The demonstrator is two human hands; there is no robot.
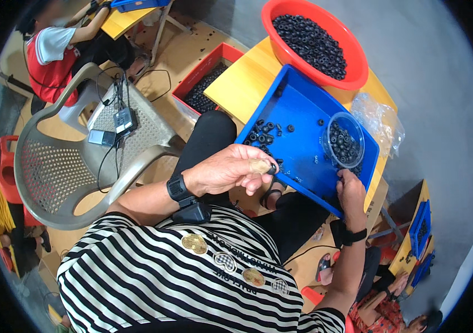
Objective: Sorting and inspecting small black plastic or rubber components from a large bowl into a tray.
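Left hand (228, 171): pinching small black part (273, 168), beside rim of blue tray (297, 108).
Right hand (352, 194): fingers curled near clear tub (350, 166); cannot tell if holding anything.
Clear tub: in tray, containing black rings (342, 141).
Red basin (357, 64): likewise filled.

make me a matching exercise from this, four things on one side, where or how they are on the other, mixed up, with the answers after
Things
1. red basin
2. clear round tub
3. clear plastic bag
4. left hand

Places and states
a. inside the blue tray
b. with a small black piece at its fingertips
c. crumpled, beside the tray
d. on the yellow table, heaped with black beads

Right pairs: 1-d, 2-a, 3-c, 4-b
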